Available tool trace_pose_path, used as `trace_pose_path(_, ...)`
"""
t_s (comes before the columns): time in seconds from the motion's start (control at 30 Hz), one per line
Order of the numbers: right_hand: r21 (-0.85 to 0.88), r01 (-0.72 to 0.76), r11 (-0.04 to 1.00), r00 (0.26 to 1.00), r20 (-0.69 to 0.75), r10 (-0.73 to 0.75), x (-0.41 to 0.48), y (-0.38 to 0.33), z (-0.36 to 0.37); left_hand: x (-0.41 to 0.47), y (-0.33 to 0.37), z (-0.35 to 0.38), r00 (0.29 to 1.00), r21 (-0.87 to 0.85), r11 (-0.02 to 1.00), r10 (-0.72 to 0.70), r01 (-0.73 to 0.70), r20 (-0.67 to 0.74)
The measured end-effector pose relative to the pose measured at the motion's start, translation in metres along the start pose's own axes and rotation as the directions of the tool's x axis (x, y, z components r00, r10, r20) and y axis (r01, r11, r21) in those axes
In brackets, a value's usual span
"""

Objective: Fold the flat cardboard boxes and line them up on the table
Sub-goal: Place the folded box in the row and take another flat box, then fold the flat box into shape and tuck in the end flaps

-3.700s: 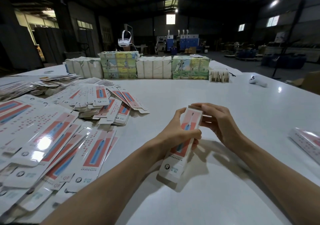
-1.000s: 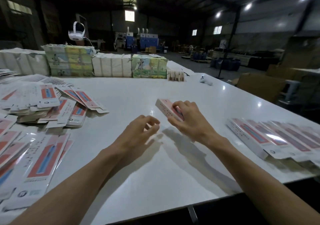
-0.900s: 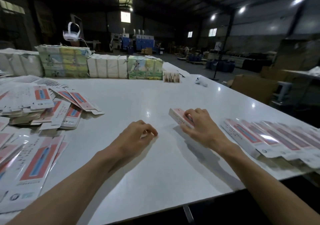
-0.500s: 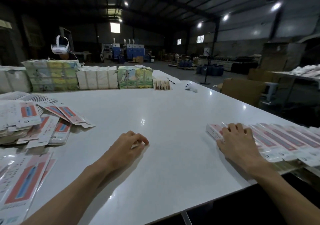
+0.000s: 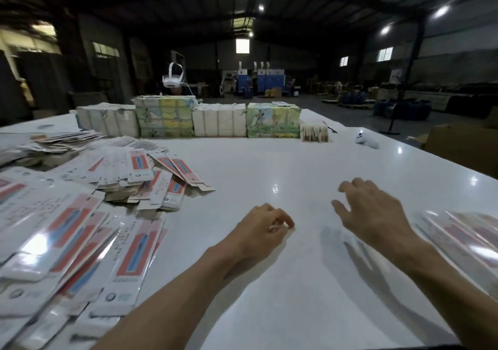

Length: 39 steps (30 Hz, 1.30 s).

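Dozens of flat boxes [image 5: 80, 242] lie in loose, overlapping heaps left of the left hand [image 5: 262, 231]. The folded boxes [image 5: 463, 236] sit in a blurred row well to its right. Both hands hold nothing: the left rests loosely curled on the desk [image 5: 296, 166], and the right hand [image 5: 374, 212] is spread beside it, apparently hovering. The glossy card looks light, springy and slippery, so pinch one by a long edge. Bare desk stretches beyond the left hand.

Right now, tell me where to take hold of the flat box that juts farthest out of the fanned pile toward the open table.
I'd pinch the flat box at its jutting tab end, coming in from the open table side. That end lies on top and clear of the pile, so nothing covers it.
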State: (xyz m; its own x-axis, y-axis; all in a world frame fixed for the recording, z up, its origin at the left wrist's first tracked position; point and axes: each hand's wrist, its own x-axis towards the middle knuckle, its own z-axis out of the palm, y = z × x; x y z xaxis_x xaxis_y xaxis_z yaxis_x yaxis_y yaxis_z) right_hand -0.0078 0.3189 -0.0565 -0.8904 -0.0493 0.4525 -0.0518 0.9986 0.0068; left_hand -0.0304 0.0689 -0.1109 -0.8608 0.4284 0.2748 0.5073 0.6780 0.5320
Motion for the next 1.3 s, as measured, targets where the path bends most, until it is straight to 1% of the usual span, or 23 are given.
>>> trace_pose_path(0.1,0.269,0.053,0.962,0.998,0.024,-0.062,0.022,-0.048,0.012,0.0,0.002,0.0,1.0,-0.02,1.0,0.024,-0.024,-0.015)
trace_pose_path(0.17,0.377,0.053,0.925,0.995,0.056,-0.079,0.026,-0.069,0.028,0.0,0.001,-0.001,1.0,-0.045,0.999,0.009,-0.01,-0.023)
trace_pose_path(0.3,0.455,0.063,0.888,0.99,0.085,-0.114,0.025,-0.079,0.058,-0.001,-0.001,-0.001,0.998,0.012,0.999,-0.04,0.041,-0.041)
trace_pose_path(0.4,0.506,0.093,0.857,0.987,0.069,-0.147,0.029,-0.071,0.069,-0.003,0.007,-0.017,0.994,-0.01,0.994,-0.108,0.108,0.008)
trace_pose_path(0.47,0.541,0.095,0.835,0.986,0.065,-0.154,0.03,-0.067,0.073,-0.006,0.008,-0.041,0.985,0.074,0.983,-0.17,0.167,0.036)
trace_pose_path(0.53,0.586,0.078,0.807,0.985,0.079,-0.153,0.032,-0.066,0.075,-0.013,0.001,-0.073,0.962,0.225,0.937,-0.271,0.268,-0.019)
trace_pose_path(0.57,0.603,0.066,0.795,0.985,0.09,-0.15,0.034,-0.066,0.076,-0.02,-0.005,-0.09,0.937,0.304,0.888,-0.342,0.346,-0.068)
trace_pose_path(0.63,0.623,0.056,0.781,0.982,0.106,-0.155,0.036,-0.066,0.076,-0.039,-0.022,-0.122,0.854,0.435,0.736,-0.475,0.519,-0.215)
trace_pose_path(0.67,0.625,0.056,0.779,0.981,0.111,-0.159,0.036,-0.066,0.077,-0.05,-0.032,-0.138,0.797,0.462,0.651,-0.52,0.603,-0.306)
trace_pose_path(0.77,0.627,0.055,0.777,0.979,0.118,-0.164,0.035,-0.067,0.075,-0.086,-0.054,-0.177,0.587,0.434,0.397,-0.595,0.809,-0.549)
trace_pose_path(0.83,0.631,0.048,0.774,0.98,0.121,-0.16,0.035,-0.067,0.074,-0.106,-0.066,-0.194,0.475,0.423,0.247,-0.635,0.872,-0.609)
trace_pose_path(0.87,0.633,0.044,0.773,0.98,0.125,-0.157,0.034,-0.067,0.074,-0.115,-0.072,-0.201,0.429,0.411,0.197,-0.665,0.89,-0.611)
trace_pose_path(0.93,0.635,0.042,0.772,0.979,0.128,-0.159,0.034,-0.067,0.074,-0.129,-0.08,-0.212,0.337,0.358,0.136,-0.736,0.924,-0.588)
trace_pose_path(0.97,0.636,0.043,0.77,0.979,0.128,-0.16,0.034,-0.066,0.074,-0.134,-0.081,-0.216,0.303,0.341,0.116,-0.763,0.933,-0.57)
trace_pose_path(1.0,0.639,0.045,0.768,0.979,0.127,-0.163,0.034,-0.066,0.074,-0.138,-0.083,-0.219,0.289,0.345,0.1,-0.778,0.933,-0.557)
trace_pose_path(1.07,0.642,0.052,0.765,0.978,0.123,-0.169,0.035,-0.066,0.074,-0.141,-0.085,-0.224,0.294,0.361,0.095,-0.784,0.928,-0.547)
trace_pose_path(1.2,0.656,0.054,0.753,0.977,0.121,-0.176,0.035,-0.066,0.075,-0.142,-0.083,-0.232,0.278,0.265,0.156,-0.804,0.952,-0.525)
trace_pose_path(1.23,0.66,0.054,0.75,0.976,0.123,-0.178,0.035,-0.065,0.075,-0.142,-0.082,-0.234,0.293,0.258,0.182,-0.809,0.949,-0.51)
trace_pose_path(1.3,0.661,0.059,0.748,0.975,0.123,-0.186,0.035,-0.066,0.074,-0.143,-0.079,-0.24,0.349,0.269,0.244,-0.805,0.932,-0.48)
